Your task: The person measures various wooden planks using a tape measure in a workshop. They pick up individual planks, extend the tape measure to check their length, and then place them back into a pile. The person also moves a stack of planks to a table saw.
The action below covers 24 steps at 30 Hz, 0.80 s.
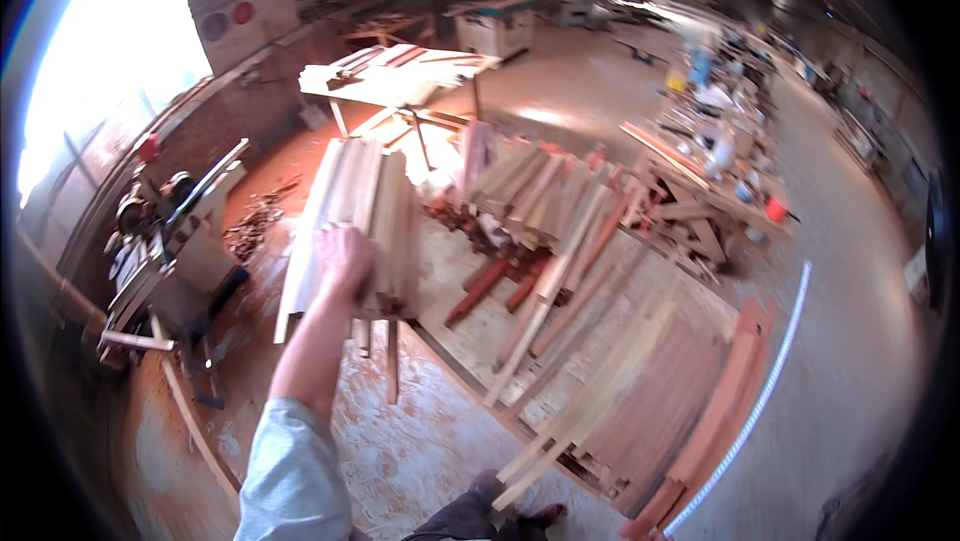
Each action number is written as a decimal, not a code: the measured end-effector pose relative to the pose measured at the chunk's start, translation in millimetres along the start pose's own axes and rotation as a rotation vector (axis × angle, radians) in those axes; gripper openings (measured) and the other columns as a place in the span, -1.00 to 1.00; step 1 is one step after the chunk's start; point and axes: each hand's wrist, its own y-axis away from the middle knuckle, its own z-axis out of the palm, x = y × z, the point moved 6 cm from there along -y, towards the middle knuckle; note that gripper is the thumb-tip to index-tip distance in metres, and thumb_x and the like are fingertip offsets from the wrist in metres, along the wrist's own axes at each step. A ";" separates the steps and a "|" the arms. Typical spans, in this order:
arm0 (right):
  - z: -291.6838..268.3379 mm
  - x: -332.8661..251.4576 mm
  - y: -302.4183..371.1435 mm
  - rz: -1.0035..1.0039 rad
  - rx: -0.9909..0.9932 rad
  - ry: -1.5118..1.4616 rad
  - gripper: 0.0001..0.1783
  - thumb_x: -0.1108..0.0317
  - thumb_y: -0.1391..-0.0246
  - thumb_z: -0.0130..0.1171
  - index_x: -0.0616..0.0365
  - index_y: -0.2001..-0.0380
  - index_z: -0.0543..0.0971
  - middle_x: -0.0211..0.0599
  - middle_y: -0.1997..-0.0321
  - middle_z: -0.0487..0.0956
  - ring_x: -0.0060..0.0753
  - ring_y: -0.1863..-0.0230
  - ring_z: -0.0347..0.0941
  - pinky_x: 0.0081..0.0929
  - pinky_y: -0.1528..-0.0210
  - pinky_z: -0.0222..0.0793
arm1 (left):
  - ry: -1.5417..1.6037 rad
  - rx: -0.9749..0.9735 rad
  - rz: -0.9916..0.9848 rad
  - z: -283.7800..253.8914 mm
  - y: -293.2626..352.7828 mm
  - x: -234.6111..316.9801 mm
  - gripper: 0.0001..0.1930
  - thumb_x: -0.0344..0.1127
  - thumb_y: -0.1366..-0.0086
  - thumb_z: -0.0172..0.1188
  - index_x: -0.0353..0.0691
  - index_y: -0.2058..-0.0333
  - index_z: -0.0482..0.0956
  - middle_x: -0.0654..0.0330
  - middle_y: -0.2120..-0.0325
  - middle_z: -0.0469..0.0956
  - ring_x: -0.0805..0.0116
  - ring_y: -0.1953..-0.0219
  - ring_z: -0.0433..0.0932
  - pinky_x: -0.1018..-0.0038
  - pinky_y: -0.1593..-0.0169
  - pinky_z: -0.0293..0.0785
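laying the left hand (345, 256) across pale wood strips (352, 186), blurring too much to tell whether gripping or loose.

Shows bare, matt wood in the pale strips (367, 186) and in the reddish beams (727, 406); looks like soft, matt cloth on the sleeve (295, 471), dusty and dull across the floor (400, 456).

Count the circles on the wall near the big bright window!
2: a dark grey circle beside the bright window, and a red circle right of the grey one.
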 end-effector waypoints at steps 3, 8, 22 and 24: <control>4.9 -4.7 -4.1 0.007 -0.017 -0.052 -0.77 0.29 -0.13 0.19 0.30 0.33 0.53 -0.24 0.47 0.53 -0.39 0.47 0.47 -0.45 0.43 0.42 | -0.309 -0.067 0.228 53.2 -20.2 6.4 -0.70 -0.27 -0.20 0.02 -0.33 0.21 0.58 -0.11 0.14 0.51 0.03 0.08 0.50 0.17 -0.02 0.38; -40.7 1.5 3.1 -0.065 0.013 0.040 -0.85 0.39 -0.19 0.08 0.28 0.36 0.53 -0.19 0.45 0.59 -0.42 0.47 0.50 -0.46 0.38 0.44 | -0.007 0.075 0.125 27.2 -37.7 -42.6 -0.59 -0.26 -0.26 0.02 -0.34 -0.04 0.42 -0.15 -0.03 0.41 -0.06 -0.04 0.45 0.11 -0.11 0.35; -124.9 41.2 17.8 0.052 0.122 -0.041 -0.78 0.34 -0.23 0.02 0.28 0.34 0.54 -0.25 0.41 0.58 -0.47 0.37 0.47 -0.49 0.26 0.37 | 0.789 -0.938 1.011 37.1 485.9 328.4 -0.38 -0.17 -0.18 0.26 -0.29 -0.16 0.32 -0.06 0.08 0.52 -0.03 0.07 0.54 0.19 0.01 0.47; -143.3 52.0 22.1 0.062 0.142 -0.034 -0.74 0.29 -0.20 0.06 0.29 0.40 0.57 -0.28 0.42 0.58 -0.51 0.35 0.45 -0.54 0.23 0.34 | 0.702 -0.917 1.155 43.3 539.6 355.3 -0.31 -0.11 -0.15 0.28 -0.32 -0.18 0.27 -0.12 -0.03 0.42 -0.07 -0.01 0.46 0.18 -0.07 0.42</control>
